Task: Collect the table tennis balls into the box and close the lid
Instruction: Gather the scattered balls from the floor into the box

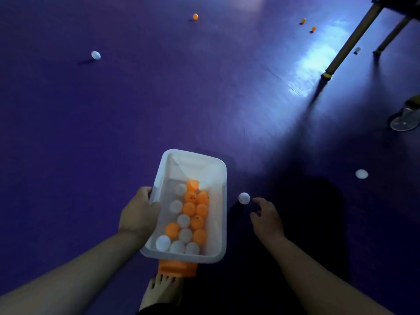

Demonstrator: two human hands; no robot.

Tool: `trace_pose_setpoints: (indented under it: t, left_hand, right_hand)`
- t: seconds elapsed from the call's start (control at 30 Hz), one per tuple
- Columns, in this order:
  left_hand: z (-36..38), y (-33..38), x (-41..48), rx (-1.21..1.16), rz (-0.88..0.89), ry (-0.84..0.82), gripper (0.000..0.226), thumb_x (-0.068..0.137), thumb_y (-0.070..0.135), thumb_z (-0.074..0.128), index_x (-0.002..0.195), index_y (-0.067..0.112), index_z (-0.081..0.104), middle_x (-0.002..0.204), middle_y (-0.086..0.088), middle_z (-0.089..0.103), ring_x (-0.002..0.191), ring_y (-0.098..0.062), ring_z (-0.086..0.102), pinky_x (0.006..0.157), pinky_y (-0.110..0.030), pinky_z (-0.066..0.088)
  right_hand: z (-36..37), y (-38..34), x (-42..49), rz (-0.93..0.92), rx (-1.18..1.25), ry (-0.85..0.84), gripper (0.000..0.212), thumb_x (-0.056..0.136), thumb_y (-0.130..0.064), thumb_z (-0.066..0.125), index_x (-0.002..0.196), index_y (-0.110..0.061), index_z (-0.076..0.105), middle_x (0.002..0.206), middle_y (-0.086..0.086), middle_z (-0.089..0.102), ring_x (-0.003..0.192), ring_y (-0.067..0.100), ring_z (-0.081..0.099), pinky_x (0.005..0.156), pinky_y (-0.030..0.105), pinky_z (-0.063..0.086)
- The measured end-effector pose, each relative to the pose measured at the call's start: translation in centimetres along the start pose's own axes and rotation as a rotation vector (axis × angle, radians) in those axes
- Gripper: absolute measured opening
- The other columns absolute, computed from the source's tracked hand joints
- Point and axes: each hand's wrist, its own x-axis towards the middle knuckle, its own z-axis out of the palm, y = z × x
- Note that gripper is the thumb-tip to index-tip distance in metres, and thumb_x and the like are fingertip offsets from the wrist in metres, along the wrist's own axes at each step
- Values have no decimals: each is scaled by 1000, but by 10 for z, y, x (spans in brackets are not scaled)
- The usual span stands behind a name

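Observation:
My left hand (139, 214) grips the left rim of a white plastic box (221, 201) held above the purple floor. Inside lie several orange and white table tennis balls (189, 220). A white ball (244, 198) sits just beyond the fingertips of my right hand (264, 215), whose fingers are loosely curled and hold nothing. Whether they touch the ball I cannot tell. More balls lie on the floor: a white ball (361, 174) to the right, a white ball (95, 55) at far left, an orange ball (195, 16) far ahead, two orange balls (313, 29) far right. No lid is in view.
Table legs (350, 44) slant down at the top right, with a small white ball (357, 50) between them. A caster wheel (405, 122) stands at the right edge. An orange slipper (178, 268) and a bare foot (161, 289) show below the box.

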Motion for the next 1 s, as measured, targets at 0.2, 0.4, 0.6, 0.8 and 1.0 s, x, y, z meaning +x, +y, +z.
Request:
trace_pose_setpoints:
  t: [0.2,0.4,0.6,0.8,1.0]
  left_hand:
    - [20,-5,27,-122,24,-26,30,77,36,44,106,26,44,81,20,50,73,-7,49,56,-26,35]
    - [27,-11,36,-130,19,-15,20,89,14,52,103,26,43,81,18,52,72,1,49,57,-20,35]
    - [34,-4,34,-165,35,-8,15,89,20,50,101,28,44,83,16,56,76,-2,54,59,-25,42]
    - [52,40,48,-195,27,-9,20,91,16,53,110,20,51,93,7,58,84,-15,55,62,-28,38]
    - [50,115,53,-162,10,-16,24,86,15,54,108,21,53,95,5,61,82,-19,54,68,-32,42]
  right_hand:
    - [37,4,53,-5,-273,-170,56,86,-1,50,134,-30,44,154,2,13,137,22,26,107,31,31]
    - [43,15,73,-79,-602,-370,67,86,4,48,140,-34,35,157,0,-6,141,24,14,109,40,32]
    - [30,0,60,-282,63,248,38,88,-3,55,125,-12,57,114,16,51,94,20,52,81,27,42]
    - [8,-56,59,-474,88,268,67,79,-57,50,136,-29,27,106,-4,50,83,9,52,67,25,44]
    - [-43,-65,56,-234,36,379,63,77,-23,50,137,-24,29,124,8,46,104,22,51,86,48,50]
